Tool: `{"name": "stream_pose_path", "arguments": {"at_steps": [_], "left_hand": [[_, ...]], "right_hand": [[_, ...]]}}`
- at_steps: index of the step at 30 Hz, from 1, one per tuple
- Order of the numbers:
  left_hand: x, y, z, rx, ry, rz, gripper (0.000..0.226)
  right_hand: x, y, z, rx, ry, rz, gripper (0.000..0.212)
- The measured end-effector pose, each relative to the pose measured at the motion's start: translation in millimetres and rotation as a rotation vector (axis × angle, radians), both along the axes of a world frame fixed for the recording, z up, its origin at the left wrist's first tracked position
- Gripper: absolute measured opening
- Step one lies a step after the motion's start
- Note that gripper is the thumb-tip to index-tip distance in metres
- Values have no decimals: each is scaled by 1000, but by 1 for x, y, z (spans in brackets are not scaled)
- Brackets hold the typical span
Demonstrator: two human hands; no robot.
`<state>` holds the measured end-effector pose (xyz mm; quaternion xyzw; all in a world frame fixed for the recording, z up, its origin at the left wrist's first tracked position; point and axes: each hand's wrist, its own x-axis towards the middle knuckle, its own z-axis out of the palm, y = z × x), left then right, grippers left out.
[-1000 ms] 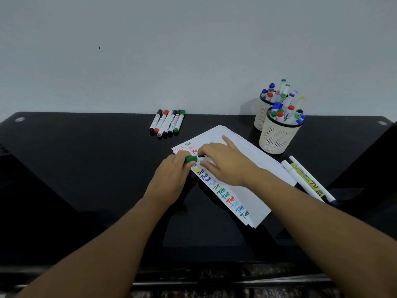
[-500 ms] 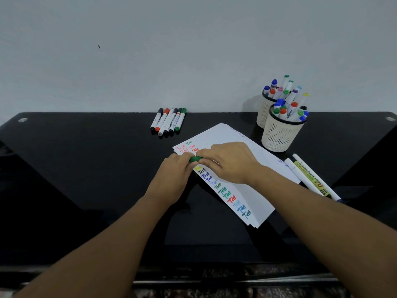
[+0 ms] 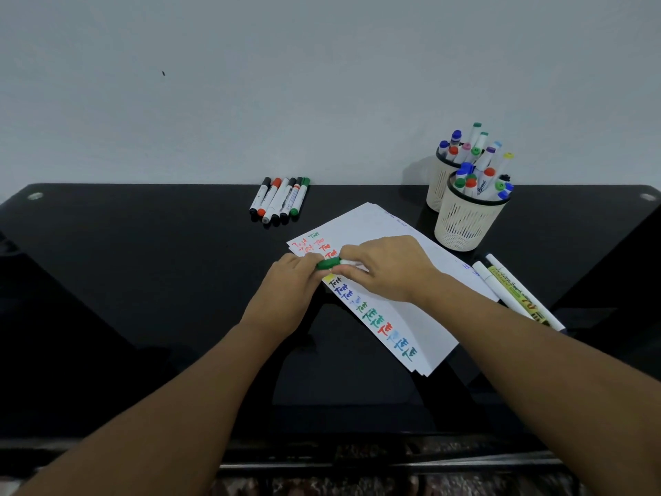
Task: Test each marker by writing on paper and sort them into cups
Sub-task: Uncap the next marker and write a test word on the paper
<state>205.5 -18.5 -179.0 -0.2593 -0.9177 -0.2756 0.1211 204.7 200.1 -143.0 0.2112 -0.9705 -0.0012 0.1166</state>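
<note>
A green-capped marker lies level between both hands over the paper. My left hand grips its green cap; my right hand curls round the white barrel, most of which is hidden. The white paper stack lies slanted on the black table, with coloured "Test" words down its left edge. Two cream mesh cups, a near cup and a far cup, stand at the back right, each full of markers.
Several whiteboard markers lie in a row at the back centre of the table. Two long white markers lie to the right of the paper. A grey wall rises behind the table.
My right index finger, stretched out a second ago, has curled onto the marker barrel. Both hands stay over the paper's top left, holding the green marker between them.
</note>
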Motion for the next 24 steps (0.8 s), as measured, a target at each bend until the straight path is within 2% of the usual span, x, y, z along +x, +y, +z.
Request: {"name": "stream_pose_path", "arguments": {"at_steps": [2, 7, 12, 15, 19, 22, 24], "left_hand": [[-4, -1, -3, 29, -14, 67, 23], [-9, -2, -13, -15, 35, 211, 27], [-10, -1, -14, -16, -22, 252, 39], [-10, -1, -14, -35, 10, 187, 53], [-14, -1, -16, -89, 33, 78, 49], [-16, -1, -19, -85, 24, 70, 41], [-18, -1, -21, -80, 21, 73, 37]], "right_hand": [[-1, 1, 1, -66, -64, -40, 39], [7, 8, 8, -433, -212, -131, 43], [14, 1, -1, -1140, -392, -241, 34], [22, -1, -10, -1196, -458, -212, 27], [30, -3, -11, -1283, -361, -213, 10], [33, 0, -7, -1307, -274, -257, 30], [37, 5, -10, -1306, -279, -269, 24]]}}
